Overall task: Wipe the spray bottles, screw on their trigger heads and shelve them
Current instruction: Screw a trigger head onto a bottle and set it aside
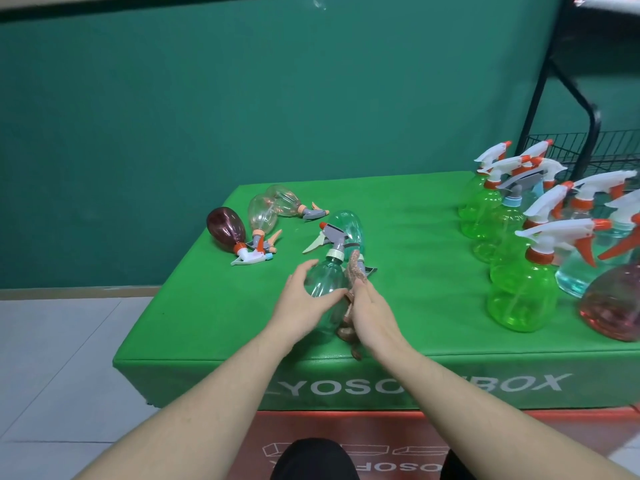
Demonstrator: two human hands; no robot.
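Big green padded box (pixel 398 216) fills the middle, and on its right side stands a crowd of upright spray bottles (pixel 519 292), green, pale blue and pink, trigger heads on. Far right, a black wire rack (pixel 588 147). Over on the left lie a dark red bottle (pixel 225 230) and two clear bottles (pixel 263 213), all on their sides. Near the front edge, the clear teal bottle (pixel 329 289) sits between both hands, grey trigger head (pixel 334 237) pointing away. The left hand (pixel 301 306) cups its left flank, fingers curved round the body. The right hand (pixel 374 313) lies against its right flank, fingers fairly straight, holding a brownish cloth (pixel 353 282) to the plastic.
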